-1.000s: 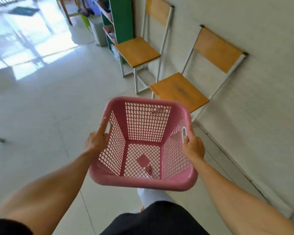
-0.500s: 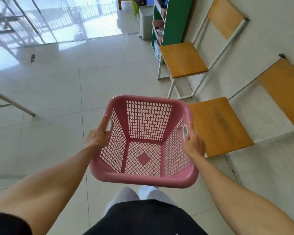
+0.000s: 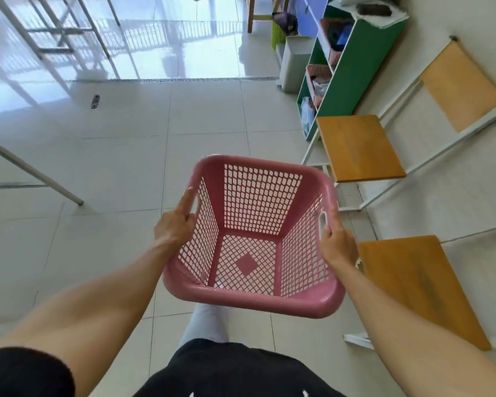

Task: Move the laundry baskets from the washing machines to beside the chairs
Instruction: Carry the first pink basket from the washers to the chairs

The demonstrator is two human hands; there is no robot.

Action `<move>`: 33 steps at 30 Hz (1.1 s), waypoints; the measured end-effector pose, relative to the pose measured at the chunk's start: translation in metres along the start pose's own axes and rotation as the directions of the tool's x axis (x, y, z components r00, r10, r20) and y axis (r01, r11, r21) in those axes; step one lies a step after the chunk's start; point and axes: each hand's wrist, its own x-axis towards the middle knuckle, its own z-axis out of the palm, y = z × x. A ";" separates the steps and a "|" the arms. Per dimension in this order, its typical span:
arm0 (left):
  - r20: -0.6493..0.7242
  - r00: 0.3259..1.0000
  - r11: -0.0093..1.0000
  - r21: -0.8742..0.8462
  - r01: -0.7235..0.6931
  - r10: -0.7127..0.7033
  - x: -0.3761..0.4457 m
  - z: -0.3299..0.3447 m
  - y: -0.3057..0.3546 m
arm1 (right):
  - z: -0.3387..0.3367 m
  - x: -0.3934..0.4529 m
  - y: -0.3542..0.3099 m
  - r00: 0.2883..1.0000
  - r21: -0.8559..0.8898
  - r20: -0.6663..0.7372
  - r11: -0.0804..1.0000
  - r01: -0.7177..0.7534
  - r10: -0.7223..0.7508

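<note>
Item: empty pink perforated plastic laundry basket [image 3: 252, 239], carried above the tiled floor [image 3: 126, 167] | Grip: my left hand [image 3: 173, 224] and right hand [image 3: 337, 245] clasp its side handles | Location: just left of two wooden-seated metal-framed chairs [image 3: 358, 147] | Step: carrying, apparently near drop-off | Next: lower it onto the floor beside them.

The pink laundry basket [image 3: 252, 239] looks like moulded plastic, smooth with a soft sheen on the rolled rim, and the walls and bottom are an open lattice. Floor [image 3: 126, 167] is pale tile, really glossy, throwing back window light and railing reflections further away. The two chairs have wooden seats, the near chair [image 3: 418, 285] showing grain and a dull darker smudge, the far chair [image 3: 358, 147] a bit cleaner, both fairly matt, on white painted metal tube frames. Wall [image 3: 470, 213] on the right is matt and slightly rough looking. The green shelf unit [image 3: 364, 70] has a smooth painted finish. Person's shorts [image 3: 235, 373] are black cloth, matt.
</note>
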 end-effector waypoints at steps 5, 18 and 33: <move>0.058 0.998 1.000 -0.018 -0.003 0.004 0.091 -0.036 -0.010 | 0.012 0.056 -0.069 0.999 0.008 -0.004 0.999 -0.049 0.049; 0.217 0.959 0.983 -0.061 -0.173 0.183 0.323 -0.081 0.053 | 0.032 0.193 -0.158 0.957 0.102 -0.082 0.958 -0.269 0.278; 0.511 0.777 0.894 0.036 -0.446 0.367 0.506 -0.035 0.208 | 0.046 0.277 -0.136 0.737 0.246 0.113 0.700 -0.670 0.666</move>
